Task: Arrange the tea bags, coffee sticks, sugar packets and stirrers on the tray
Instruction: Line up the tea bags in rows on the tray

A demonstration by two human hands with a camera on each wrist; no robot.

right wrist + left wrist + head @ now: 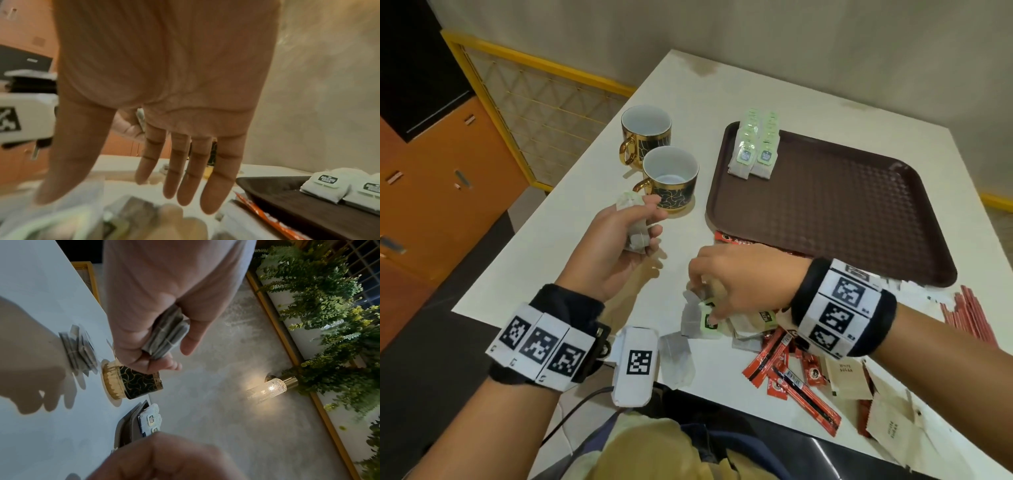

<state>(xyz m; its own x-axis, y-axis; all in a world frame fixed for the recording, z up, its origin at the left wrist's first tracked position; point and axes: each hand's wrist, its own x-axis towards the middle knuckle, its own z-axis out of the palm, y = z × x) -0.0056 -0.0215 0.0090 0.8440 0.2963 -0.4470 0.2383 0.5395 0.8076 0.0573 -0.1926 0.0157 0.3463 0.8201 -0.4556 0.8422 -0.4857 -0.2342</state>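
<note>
My left hand (pixel 650 226) is raised above the white table and grips a small bundle of tea bags (pixel 637 236), seen close in the left wrist view as grey bags (pixel 166 335) between thumb and curled fingers (pixel 131 347). My right hand (pixel 705 291) reaches down with straight, spread fingers (pixel 216 186) onto a loose pile of tea bags (pixel 703 320) near the table's front edge. The brown tray (pixel 825 212) holds two rows of tea bags (pixel 753 150) in its far left corner. Red coffee sticks (pixel 784 370), sugar packets (pixel 849 373) and red stirrers (pixel 969 315) lie on the table.
Two black-and-gold mugs (pixel 671 178) stand left of the tray, close behind my left hand. One coffee stick (pixel 736 240) lies against the tray's near rim. A tagged white device (pixel 635 363) sits at the table's front edge. The table drops off to the left.
</note>
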